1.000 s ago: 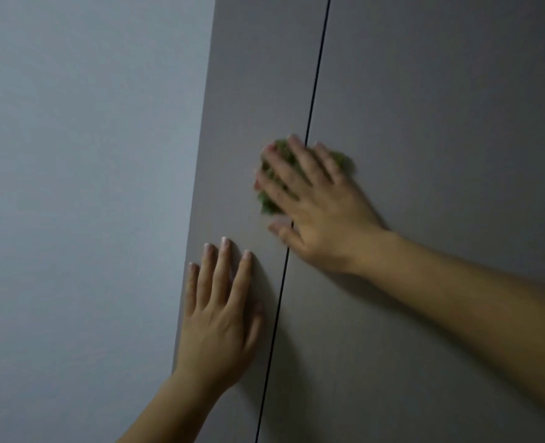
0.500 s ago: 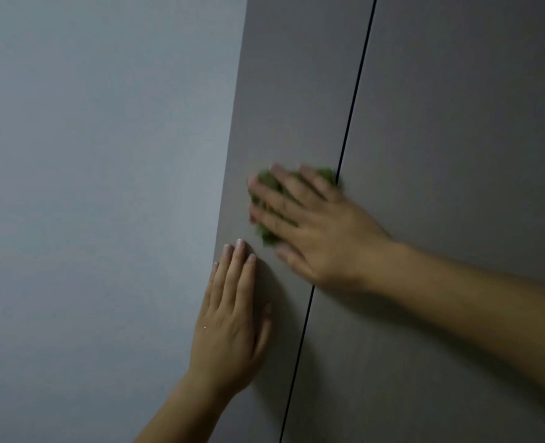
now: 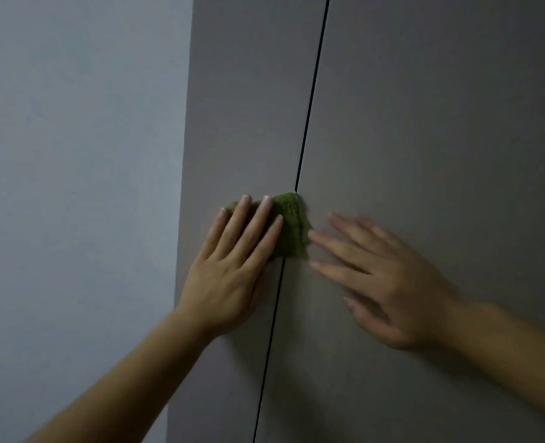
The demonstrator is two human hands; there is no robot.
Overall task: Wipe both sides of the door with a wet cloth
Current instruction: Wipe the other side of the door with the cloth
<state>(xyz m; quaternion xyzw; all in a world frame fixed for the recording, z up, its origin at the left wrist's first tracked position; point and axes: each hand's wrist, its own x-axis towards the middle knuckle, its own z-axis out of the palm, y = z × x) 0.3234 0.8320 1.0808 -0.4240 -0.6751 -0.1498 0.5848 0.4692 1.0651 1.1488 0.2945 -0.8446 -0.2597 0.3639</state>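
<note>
A green cloth (image 3: 292, 225) lies flat against the grey door (image 3: 424, 123), straddling the thin black vertical gap (image 3: 309, 100) between a narrow left panel (image 3: 249, 107) and the wide right one. My left hand (image 3: 233, 266) presses the cloth's left part with straight fingers. My right hand (image 3: 380, 276) is off the cloth, just to its right, fingers spread and straight over the right panel, blurred by motion. Part of the cloth is hidden under my left fingers.
A plain pale grey-blue wall (image 3: 73, 187) fills the left side, meeting the narrow panel along a vertical edge. The door surface stretches bare above and below the hands. No handle is in view.
My right hand has come off the cloth and moved right. My left hand has slid up onto the cloth and now presses it.
</note>
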